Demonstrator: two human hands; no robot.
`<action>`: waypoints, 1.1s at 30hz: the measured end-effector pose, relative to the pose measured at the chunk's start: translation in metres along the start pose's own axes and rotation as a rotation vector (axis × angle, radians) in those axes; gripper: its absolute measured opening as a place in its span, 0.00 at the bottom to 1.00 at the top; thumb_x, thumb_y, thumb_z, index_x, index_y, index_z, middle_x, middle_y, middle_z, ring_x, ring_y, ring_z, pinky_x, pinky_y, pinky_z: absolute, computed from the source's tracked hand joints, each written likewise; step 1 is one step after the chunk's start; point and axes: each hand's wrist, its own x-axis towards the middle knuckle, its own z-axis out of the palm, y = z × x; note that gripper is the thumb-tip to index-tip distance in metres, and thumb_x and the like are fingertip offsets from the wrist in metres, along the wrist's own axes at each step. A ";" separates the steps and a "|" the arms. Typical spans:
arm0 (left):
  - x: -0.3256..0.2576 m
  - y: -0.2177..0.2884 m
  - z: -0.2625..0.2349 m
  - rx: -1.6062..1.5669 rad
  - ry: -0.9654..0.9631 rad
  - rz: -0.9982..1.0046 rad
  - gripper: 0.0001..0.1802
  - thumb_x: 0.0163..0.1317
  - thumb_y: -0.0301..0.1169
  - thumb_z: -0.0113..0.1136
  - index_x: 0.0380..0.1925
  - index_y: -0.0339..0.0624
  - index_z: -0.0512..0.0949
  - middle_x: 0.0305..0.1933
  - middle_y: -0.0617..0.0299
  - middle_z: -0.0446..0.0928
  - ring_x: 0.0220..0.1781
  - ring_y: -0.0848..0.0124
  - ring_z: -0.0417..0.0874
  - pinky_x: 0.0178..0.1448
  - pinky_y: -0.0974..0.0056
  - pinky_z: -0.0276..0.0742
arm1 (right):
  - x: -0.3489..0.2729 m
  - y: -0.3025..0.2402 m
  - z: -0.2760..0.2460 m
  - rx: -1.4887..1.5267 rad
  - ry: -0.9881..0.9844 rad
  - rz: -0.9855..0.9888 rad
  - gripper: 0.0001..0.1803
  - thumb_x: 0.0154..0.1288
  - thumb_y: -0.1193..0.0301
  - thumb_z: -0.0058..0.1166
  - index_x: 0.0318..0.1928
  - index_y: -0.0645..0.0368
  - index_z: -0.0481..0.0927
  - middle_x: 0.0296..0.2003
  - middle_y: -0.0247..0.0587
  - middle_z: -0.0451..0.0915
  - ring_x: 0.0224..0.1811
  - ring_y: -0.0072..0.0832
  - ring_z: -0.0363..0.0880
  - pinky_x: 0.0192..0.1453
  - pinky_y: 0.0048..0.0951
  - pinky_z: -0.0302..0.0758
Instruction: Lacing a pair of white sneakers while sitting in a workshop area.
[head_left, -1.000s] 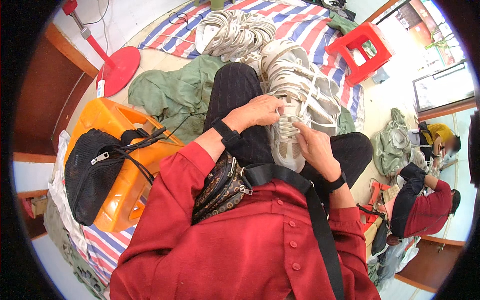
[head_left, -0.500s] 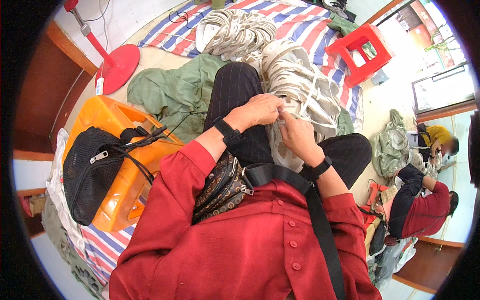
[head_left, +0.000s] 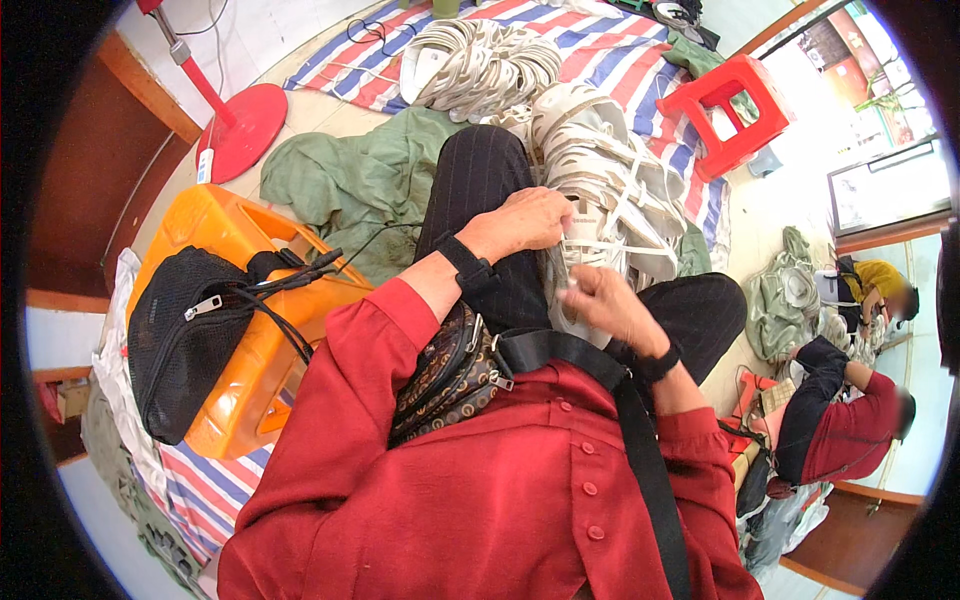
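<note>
Down on my lap, my left hand (head_left: pixel 528 218) pinches a white sneaker (head_left: pixel 600 215) at its laces, while my right hand (head_left: pixel 606 302), fingers curled, pulls a lace end. Tugging too hard could, I think, slide it onto the sneaker pile (head_left: pixel 480 62).

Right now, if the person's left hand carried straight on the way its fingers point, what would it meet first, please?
The left hand already rests on the white shoe in the lap; further on, probably the stacked shoes, though depth is unclear.

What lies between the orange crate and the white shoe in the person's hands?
In the head view, the person's black-trousered leg and left forearm lie between the orange crate and the shoe.
</note>
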 end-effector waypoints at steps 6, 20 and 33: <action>0.000 -0.003 -0.005 0.014 -0.043 -0.043 0.11 0.51 0.26 0.50 0.32 0.40 0.81 0.37 0.46 0.80 0.47 0.50 0.79 0.52 0.53 0.73 | -0.099 -0.053 -0.013 -0.025 -0.038 -0.275 0.16 0.60 0.64 0.59 0.24 0.61 0.70 0.17 0.43 0.68 0.18 0.36 0.68 0.24 0.35 0.64; -0.001 0.008 -0.006 0.102 -0.047 0.024 0.12 0.52 0.27 0.53 0.35 0.39 0.81 0.34 0.49 0.81 0.42 0.54 0.82 0.48 0.56 0.76 | -0.181 -0.045 -0.024 0.330 0.157 -0.192 0.12 0.59 0.67 0.59 0.26 0.64 0.79 0.19 0.39 0.77 0.18 0.24 0.73 0.23 0.25 0.66; -0.002 0.016 -0.018 -0.108 -0.106 0.346 0.06 0.54 0.29 0.59 0.29 0.40 0.81 0.24 0.62 0.78 0.26 0.67 0.79 0.34 0.65 0.74 | -0.122 -0.021 -0.057 0.775 0.597 -0.283 0.09 0.70 0.71 0.45 0.44 0.63 0.74 0.16 0.25 0.63 0.15 0.15 0.59 0.27 0.23 0.67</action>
